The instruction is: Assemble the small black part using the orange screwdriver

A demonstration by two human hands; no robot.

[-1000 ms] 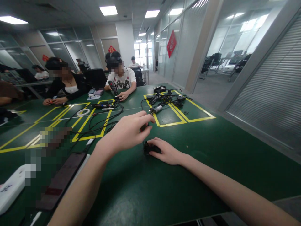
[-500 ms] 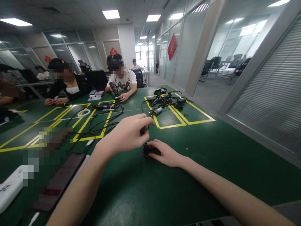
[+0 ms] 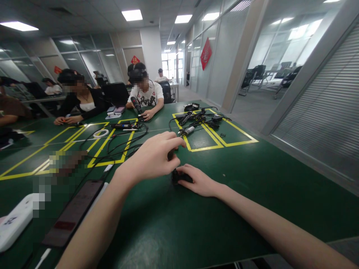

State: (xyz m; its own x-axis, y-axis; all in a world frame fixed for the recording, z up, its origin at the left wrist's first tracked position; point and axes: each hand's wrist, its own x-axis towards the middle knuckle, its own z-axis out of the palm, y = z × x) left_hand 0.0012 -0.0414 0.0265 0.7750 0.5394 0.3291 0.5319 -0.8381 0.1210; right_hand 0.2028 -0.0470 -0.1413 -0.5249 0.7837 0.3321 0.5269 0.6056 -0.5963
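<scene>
Just left of the middle, my left hand [image 3: 157, 155] is closed, its fingers curled round a dark, upright object [image 3: 169, 154] that is mostly hidden by the hand. Below it, my right hand [image 3: 198, 180] grips a small black part [image 3: 176, 177] resting on the green table [image 3: 238, 209]. The fingers cover much of this part, so its exact kind is unclear. The left hand's object sits directly above the black part; whether the two touch is hidden.
Black cabled devices [image 3: 196, 117] lie inside yellow tape rectangles beyond my hands. A cable [image 3: 141, 142], a white ring-shaped coil [image 3: 101, 133] and a smartphone [image 3: 74, 213] lie leftward, near a white power strip [image 3: 17, 224]. Across the table, a person [image 3: 147, 93] holds a power screwdriver [image 3: 135, 104].
Both hands keep nearly the same pose and place. The view has shifted very slightly; nothing has been visibly taken up or let go.
</scene>
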